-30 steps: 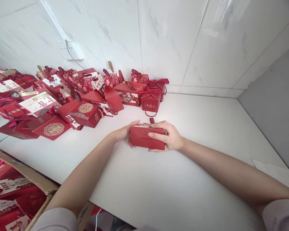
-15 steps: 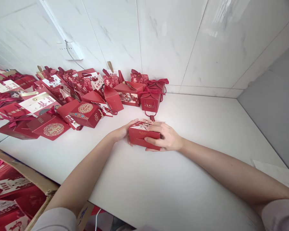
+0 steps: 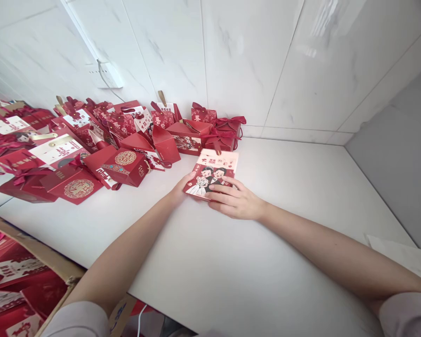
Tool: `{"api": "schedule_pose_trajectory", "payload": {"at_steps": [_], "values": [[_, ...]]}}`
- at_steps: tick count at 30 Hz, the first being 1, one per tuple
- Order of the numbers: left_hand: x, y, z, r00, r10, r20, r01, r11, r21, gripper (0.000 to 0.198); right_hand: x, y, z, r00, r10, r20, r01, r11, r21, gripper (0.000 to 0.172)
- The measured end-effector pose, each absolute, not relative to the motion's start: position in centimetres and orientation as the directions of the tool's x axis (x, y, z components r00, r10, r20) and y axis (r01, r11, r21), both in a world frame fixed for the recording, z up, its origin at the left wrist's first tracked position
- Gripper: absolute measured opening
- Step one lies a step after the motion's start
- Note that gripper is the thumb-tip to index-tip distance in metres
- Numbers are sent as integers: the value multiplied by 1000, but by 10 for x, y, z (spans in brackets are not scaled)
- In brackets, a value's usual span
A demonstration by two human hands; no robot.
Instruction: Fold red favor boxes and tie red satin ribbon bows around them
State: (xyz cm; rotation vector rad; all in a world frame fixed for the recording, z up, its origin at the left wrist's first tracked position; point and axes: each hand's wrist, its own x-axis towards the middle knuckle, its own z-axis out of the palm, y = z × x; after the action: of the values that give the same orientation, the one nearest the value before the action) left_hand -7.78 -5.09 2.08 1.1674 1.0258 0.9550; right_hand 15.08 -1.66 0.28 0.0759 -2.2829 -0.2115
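Note:
Between my two hands is a red gift box with a cartoon bride and groom on its front and a pale top bearing red lettering. A ribbon loop sticks up from its far end. My left hand grips the box's left side, its fingers mostly hidden behind it. My right hand lies over the lower right part, fingers bent across the picture and right edge. Just beyond it stands a red box with ribbon bows, partly covered by the held one.
Many red gift boxes crowd the left and back of the white table, along a tiled wall. At lower left a cardboard carton holds more red boxes. A white sheet lies near the right edge. A socket with a cable is on the wall.
The box has been tilted so that its couple picture and pale top now face me; before, its plain red underside showed. My right hand has shifted with it.

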Motion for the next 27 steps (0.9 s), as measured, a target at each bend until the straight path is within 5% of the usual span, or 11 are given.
{"api": "schedule_pose_trajectory", "payload": {"at_steps": [3,10,15,20,24,27], "values": [[-71,-50,12,84,985,152,-58,-147,987,52,153,-10,4,-684,-56,728,9,996,85,33],[-69,-54,13,34,922,385,127,-386,914,49,157,-6,0,-393,63,917,114,993,-20,46],[-66,-53,15,96,964,247,110,-257,960,58,155,-9,4,-312,326,892,286,928,-239,59],[-61,-58,15,270,955,122,344,-214,914,66,153,-18,25,-390,298,871,381,914,-142,34],[-56,-63,17,314,943,108,414,-238,878,59,158,-22,48,-429,311,848,382,913,-142,41],[-54,-65,19,339,937,82,415,-227,881,56,165,-19,64,-544,230,807,348,937,-32,35]]}}
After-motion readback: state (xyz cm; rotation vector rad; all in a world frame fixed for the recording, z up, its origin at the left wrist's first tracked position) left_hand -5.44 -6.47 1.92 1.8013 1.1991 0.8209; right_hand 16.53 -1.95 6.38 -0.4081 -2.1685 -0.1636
